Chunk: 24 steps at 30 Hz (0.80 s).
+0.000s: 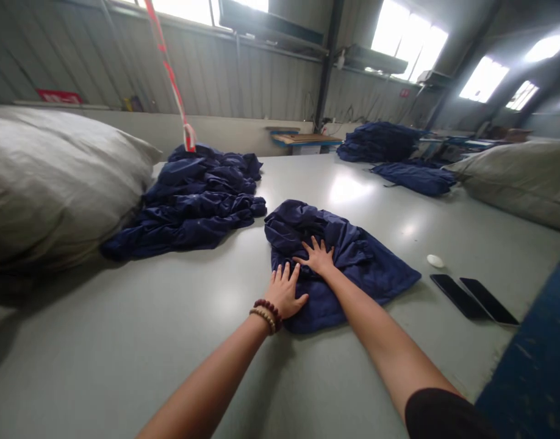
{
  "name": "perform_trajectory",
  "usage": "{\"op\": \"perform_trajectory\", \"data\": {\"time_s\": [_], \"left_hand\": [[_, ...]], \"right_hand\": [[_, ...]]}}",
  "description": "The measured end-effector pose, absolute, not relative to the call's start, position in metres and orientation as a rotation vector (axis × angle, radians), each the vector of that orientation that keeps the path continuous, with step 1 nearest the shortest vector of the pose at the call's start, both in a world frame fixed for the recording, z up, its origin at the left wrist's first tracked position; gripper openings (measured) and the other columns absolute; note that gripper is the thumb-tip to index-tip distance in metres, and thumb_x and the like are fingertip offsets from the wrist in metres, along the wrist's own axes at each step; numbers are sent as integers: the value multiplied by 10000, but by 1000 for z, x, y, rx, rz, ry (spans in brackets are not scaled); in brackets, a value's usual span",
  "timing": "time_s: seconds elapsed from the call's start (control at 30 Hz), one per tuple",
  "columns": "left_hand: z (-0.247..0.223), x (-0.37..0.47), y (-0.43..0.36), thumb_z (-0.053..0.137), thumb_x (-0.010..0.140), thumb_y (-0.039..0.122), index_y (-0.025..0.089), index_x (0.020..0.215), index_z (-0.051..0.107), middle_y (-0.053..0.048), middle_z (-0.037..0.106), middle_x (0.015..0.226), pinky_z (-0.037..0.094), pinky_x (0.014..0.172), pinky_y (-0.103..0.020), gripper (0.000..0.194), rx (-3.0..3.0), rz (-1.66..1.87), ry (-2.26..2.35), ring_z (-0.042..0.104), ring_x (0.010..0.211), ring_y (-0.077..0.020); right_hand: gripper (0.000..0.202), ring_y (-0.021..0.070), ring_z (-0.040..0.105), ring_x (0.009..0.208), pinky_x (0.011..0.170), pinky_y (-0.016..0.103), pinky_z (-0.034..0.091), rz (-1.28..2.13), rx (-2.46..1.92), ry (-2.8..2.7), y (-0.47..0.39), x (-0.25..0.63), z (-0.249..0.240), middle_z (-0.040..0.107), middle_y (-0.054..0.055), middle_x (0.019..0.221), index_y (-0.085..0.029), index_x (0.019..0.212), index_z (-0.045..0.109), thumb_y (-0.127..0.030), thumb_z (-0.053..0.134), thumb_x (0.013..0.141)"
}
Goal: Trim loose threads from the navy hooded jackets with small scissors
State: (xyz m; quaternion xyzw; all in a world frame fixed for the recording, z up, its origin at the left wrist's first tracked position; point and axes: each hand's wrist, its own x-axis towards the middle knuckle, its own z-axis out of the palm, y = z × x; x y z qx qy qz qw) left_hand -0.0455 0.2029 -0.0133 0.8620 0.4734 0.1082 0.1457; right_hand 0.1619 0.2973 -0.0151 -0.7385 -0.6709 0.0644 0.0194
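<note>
A crumpled, dark navy-blue fabric piece [376, 271] lies on the smooth, pale grey desk [179, 341] directly in front of the person, its pointed corner aimed right. The left hand [285, 296], wearing beaded bracelets [267, 316], rests on its near left edge; the right hand [318, 258] presses on the gathered middle. The fingers of both are spread and released, clenching nothing that shows.

The main risk seems to be creasing: with cloth bunched around the right palm, pressing down could set folds rather than flatten them. The desk looks slick, so an uneven push might make the whole piece skid or twist. Pushed right, the corner could nudge the white oval object [435, 261] or the two flat black phone-like slabs [460, 296] just beyond it. Pushed left, it might tangle with the rumpled navy-blue cloth heap [197, 210] nearby, which lies against the bulging whitish sack [55, 189]; the matching colour would make the two easy to confuse.
</note>
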Motion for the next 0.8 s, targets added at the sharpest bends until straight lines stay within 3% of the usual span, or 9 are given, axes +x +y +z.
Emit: {"op": "perform_trajectory", "data": {"time_s": [0.23, 0.6, 0.8], "left_hand": [[-26, 64, 274, 585, 878, 672, 109, 1727, 141, -268, 189, 1768, 143, 1285, -660, 1111, 2491, 304, 1413, 93, 1637, -518], [-33, 179, 373, 511, 894, 714, 128, 1734, 97, -222, 98, 1797, 71, 1289, -686, 1105, 2491, 329, 1308, 24, 1645, -508], [-24, 199, 378, 517, 908, 682, 72, 1725, 121, -243, 103, 1790, 101, 1329, -605, 1094, 2391, 391, 1272, 31, 1660, -455]], "right_hand": [[971, 465, 48, 1633, 1222, 783, 18, 144, -2270, -2043, 370, 261, -24, 45, 38, 1825, -417, 1704, 284, -949, 359, 895], [884, 465, 101, 1629, 1216, 797, 61, 81, -2328, -1993, 467, 383, -26, 88, 47, 1822, -415, 1693, 321, -890, 351, 949], [819, 456, 8, 1645, 1194, 795, -115, -28, -2338, -2011, 472, 393, -6, 194, 81, 1802, -355, 1649, 444, -785, 518, 957]]}}
